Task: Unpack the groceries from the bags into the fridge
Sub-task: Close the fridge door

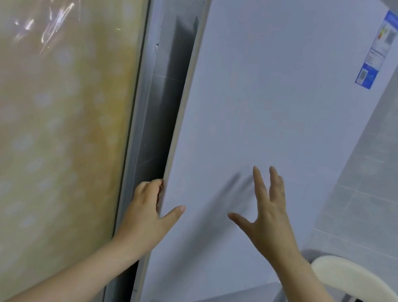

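- At the left edge of the fridge door (pixel 266 109), the left hand (pixel 147 219) is gripping it, fingers curling behind, thumb lying on the front.
- Right hand (pixel 265 215) is reaching up before the door's face, fingers spreading straight, holding nothing.
- A chair (pixel 355 285) is standing just right.

The fridge door (pixel 266 109) hides the interior. Fingertips of the left hand (pixel 147 211) are hidden behind its edge. The energy label (pixel 379 49), upper right, has print too small to read. The chair (pixel 355 282) runs off lower right.
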The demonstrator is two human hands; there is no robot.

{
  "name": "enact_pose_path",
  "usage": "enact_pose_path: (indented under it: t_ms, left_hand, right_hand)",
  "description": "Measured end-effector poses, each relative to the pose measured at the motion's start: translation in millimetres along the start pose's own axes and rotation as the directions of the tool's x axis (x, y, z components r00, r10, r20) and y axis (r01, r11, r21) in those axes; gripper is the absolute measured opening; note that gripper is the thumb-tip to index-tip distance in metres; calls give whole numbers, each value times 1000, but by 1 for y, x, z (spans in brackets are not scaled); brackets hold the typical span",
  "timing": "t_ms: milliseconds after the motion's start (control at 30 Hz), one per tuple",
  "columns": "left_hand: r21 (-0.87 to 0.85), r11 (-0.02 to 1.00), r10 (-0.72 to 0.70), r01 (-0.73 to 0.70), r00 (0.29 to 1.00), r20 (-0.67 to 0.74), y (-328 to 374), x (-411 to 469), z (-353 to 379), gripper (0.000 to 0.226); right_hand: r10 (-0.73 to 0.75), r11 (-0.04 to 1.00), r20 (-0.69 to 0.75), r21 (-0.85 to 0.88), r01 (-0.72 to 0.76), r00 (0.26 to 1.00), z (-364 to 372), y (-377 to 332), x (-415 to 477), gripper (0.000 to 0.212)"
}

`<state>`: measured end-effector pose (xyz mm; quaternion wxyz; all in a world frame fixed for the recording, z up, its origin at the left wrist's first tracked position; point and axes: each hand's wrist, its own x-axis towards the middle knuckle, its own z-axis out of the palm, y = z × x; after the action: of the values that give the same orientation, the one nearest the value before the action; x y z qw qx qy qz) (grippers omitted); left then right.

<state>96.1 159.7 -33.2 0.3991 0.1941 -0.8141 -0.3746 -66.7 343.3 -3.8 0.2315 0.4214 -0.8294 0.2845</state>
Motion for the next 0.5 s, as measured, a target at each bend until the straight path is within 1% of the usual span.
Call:
enact_pose_path:
  t_ms: [100, 167, 300, 500]
  left_hand:
    - [26, 1000, 4, -4, 1000, -13, -16, 31, 6, 46]
    - [36, 999, 11, -10, 1000, -9, -29, 50, 9, 44]
    - [31, 999, -25, 25, 999, 21, -54, 84, 16, 58]
    - [88, 994, -58, 57, 998, 7, -74, 124, 32, 77]
  right_hand:
    - [-34, 997, -4, -69, 33, 999, 17, 13, 32, 113]
    - [-46, 990, -17, -133, 44, 999, 27, 20, 51, 118]
    - [-20, 976, -6, -216, 19, 1000, 51, 32, 86, 128]
    - [-6, 973, -14, -229, 2, 1000, 84, 42, 112, 138]
